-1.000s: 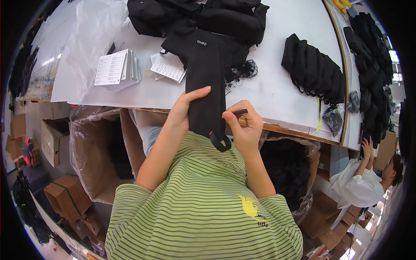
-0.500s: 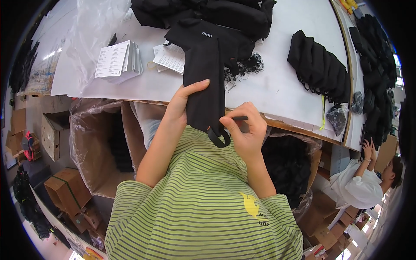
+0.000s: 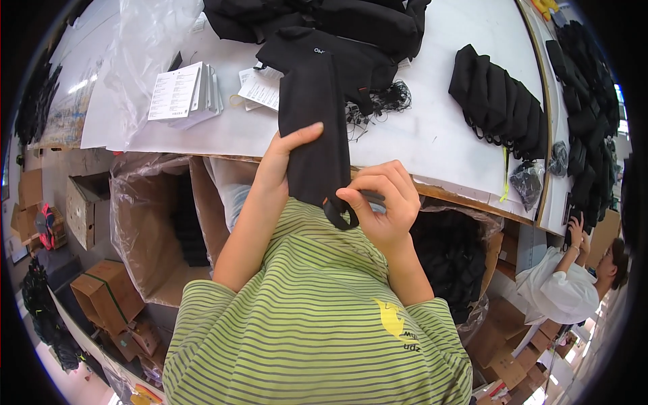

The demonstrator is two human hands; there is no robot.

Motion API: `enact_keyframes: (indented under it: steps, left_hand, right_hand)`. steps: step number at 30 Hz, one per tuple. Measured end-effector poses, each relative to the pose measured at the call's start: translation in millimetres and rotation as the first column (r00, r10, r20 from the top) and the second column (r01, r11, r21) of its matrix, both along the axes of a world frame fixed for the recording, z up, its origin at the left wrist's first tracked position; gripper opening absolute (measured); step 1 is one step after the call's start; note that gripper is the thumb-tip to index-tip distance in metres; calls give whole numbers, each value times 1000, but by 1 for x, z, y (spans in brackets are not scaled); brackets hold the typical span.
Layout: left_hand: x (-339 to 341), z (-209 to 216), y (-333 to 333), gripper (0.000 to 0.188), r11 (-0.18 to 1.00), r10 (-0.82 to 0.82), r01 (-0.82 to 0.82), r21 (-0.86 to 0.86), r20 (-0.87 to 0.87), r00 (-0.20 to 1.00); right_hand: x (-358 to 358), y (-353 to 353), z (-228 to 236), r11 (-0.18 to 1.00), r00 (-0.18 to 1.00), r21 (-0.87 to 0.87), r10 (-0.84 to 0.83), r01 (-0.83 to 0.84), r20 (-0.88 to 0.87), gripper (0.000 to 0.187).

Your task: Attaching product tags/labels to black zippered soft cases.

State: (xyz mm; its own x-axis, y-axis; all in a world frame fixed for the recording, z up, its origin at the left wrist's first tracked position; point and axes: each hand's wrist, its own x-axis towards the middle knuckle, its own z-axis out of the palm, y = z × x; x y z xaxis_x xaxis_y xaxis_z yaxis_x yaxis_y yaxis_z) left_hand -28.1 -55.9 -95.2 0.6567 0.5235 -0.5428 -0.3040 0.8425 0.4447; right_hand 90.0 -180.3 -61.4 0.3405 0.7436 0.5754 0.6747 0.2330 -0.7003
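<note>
A long black fabric pouch point(image 3: 314, 155) hangs over the table's front edge, its upper end near other black pouches. My left hand point(image 3: 275, 162) grips its left side, thumb flat on top and fingers underneath. At the pouch's lower right corner, beside a small orange tab, my right hand point(image 3: 390, 202) is closed, thumb and forefinger touching the edge. Tucked in that hand is a slim black stick-like tool point(image 3: 374, 196), mostly covered by the fingers. A black strap loop point(image 3: 341, 217) sticks out from the pouch's bottom end.
White printed cards point(image 3: 177, 94) are stacked at left on the table. Thin black cords point(image 3: 393, 98) lie beyond the pouch; several black pouches point(image 3: 496, 98) form a row at right. Plastic-lined cartons point(image 3: 152, 236) stand below the table edge. A co-worker point(image 3: 560, 283) is at far right.
The pouch's upper end has swung slightly left. My right fingers have curled further over the black stick-like tool, so less of it shows.
</note>
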Motion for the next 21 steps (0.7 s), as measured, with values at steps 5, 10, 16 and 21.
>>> enact_keyframes:
  steps: [5, 10, 16, 21]
  left_hand:
    - [7, 10, -7, 33, 983, -26, 28, 182, -15, 1000]
    - [-2, -6, 1, 25, 991, 22, 2, -137, 176, 984]
    - [-6, -17, 4, 22, 982, 111, -76, -173, 206, 972]
    - [-4, -4, 4, 25, 997, 64, -60, -47, 83, 994]
  right_hand:
    - [5, 8, 16, 999, 999, 35, 20, -21, 32, 24]
    - [9, 17, 18, 988, 988, 3, 153, -153, 19, 23]
    - [11, 12, 19, 960, 972, -150, 231, -235, -46, 17]
    - [17, 11, 14, 968, 981, -167, 194, -187, 26, 17]
